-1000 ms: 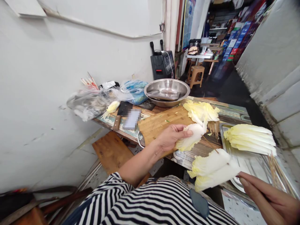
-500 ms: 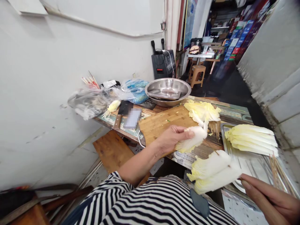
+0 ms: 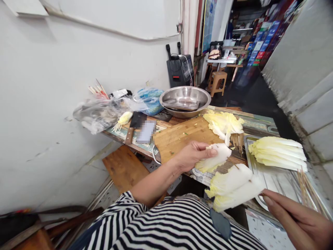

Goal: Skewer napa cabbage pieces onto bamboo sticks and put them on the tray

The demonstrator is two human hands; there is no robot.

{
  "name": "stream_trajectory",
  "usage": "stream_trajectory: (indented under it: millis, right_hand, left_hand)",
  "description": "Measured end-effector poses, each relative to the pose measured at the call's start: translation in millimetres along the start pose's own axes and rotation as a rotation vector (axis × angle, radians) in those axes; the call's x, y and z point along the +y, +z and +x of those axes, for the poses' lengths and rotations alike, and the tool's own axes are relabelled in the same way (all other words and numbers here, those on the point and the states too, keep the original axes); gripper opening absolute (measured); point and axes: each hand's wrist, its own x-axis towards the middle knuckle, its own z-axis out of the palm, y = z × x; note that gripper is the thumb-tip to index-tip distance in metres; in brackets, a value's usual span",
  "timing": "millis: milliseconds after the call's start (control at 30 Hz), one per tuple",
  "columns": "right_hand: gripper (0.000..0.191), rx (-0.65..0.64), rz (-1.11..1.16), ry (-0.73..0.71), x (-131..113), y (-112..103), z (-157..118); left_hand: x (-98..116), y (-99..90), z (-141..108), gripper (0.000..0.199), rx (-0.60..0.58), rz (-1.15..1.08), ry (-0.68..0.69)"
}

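Note:
A white-and-yellow cabbage leaf point(image 3: 214, 158) is pinched between the thumb and fingers of my left hand point(image 3: 195, 155), over the near right edge of the wooden cutting board point(image 3: 179, 139). My right hand point(image 3: 288, 215) grips a thin skewer at the lower right. Threaded on that skewer are cabbage leaves point(image 3: 234, 187), their yellow frilly ends pointing left; its tip pokes out near their top. Loose cabbage leaves point(image 3: 223, 123) lie at the board's right end. On a metal tray point(image 3: 265, 177) rest several skewered leaves point(image 3: 278, 152) beside bare skewers point(image 3: 309, 191).
Behind the board stands a large steel bowl point(image 3: 186, 100). A cleaver point(image 3: 129, 135), a phone point(image 3: 146, 132) and plastic bags point(image 3: 99, 114) occupy the table's left side. More sticks point(image 3: 238, 142) lie beside the loose leaves. A black speaker point(image 3: 179, 71) stands by the wall.
My right hand and its skewered leaves have moved slightly left and up, closer to the leaf in my left hand. The left hand's leaf is tilted a little differently.

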Motion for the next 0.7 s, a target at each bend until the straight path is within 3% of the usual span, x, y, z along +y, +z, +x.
stream_trajectory:
  millis: [133,233,400,467,600,700]
  right_hand:
    - [0.024,0.002,-0.044,-0.134,-15,3,14]
    - [0.029,0.036,-0.053,-0.063,-25,6,21]
    - [0.035,0.099,0.022,0.105,-24,10,23]
    - [0.035,0.153,0.057,0.196,-20,11,22]
    - [0.037,0.258,0.058,0.299,-9,14,25]
    - [0.040,0.292,0.089,0.333,-1,18,34]
  left_hand:
    - [-2,3.1,-1,0.051,0.012,0.084,-0.036]
    - [-3,5.7,-1,0.053,0.031,0.183,0.001]
    - [-6,0.3,6,0.056,0.102,0.363,0.181]
    - [-13,-3.9,13,0.067,0.103,0.314,0.188]
    - [-28,-8.7,22,0.096,0.027,0.169,0.064]
    - [-31,-10.8,21,0.087,0.064,0.101,0.051]
